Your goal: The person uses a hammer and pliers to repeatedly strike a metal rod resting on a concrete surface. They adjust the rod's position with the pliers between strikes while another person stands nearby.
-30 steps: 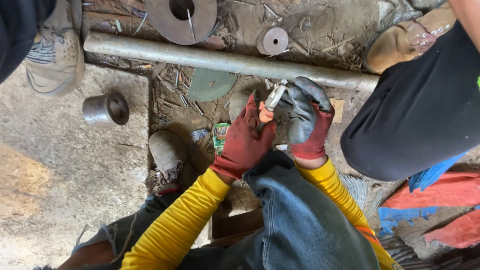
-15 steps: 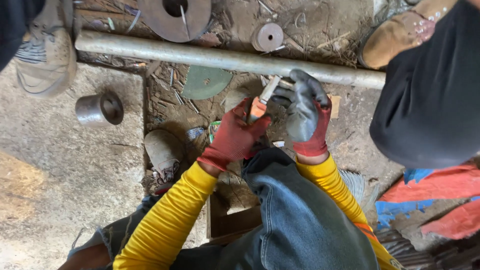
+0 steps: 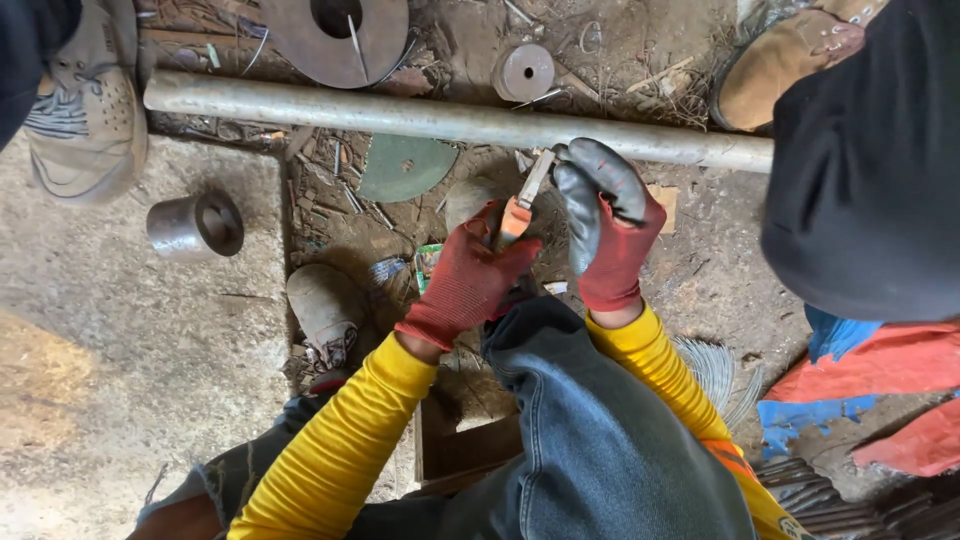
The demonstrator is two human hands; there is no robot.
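Head view looks down at a dirty floor full of scraps. A long grey metal pipe (image 3: 440, 120) lies across the top, from left to right. Below it, in the middle, a knee in blue jeans (image 3: 600, 440) fills the bottom of the picture. Two arms in yellow sleeves (image 3: 340, 450) reach up past the knee. On the right, another person in dark clothes (image 3: 870, 170) stands close, with a brown boot (image 3: 790, 65) near the pipe's right end. On the left, a grey shoe (image 3: 85, 100) sits by the pipe's other end. A big rusty ring (image 3: 335, 35) lies above the pipe, and a flat green disc (image 3: 405, 165) lies just below it. A short metal tube (image 3: 195, 222) rests on the pale concrete at the left. A small round metal wheel (image 3: 525, 72) lies above the pipe.

The left hand (image 3: 470, 275) wears a red glove. It is closed tight around the orange handle of a small knife (image 3: 522, 200). The knife's metal blade points up toward the pipe. The right hand (image 3: 605, 225) wears a red and grey glove. Its fingers are curled in, and they touch the top of the blade. I cannot tell if it holds anything else. Both hands are close together, just below the pipe and above the knee.
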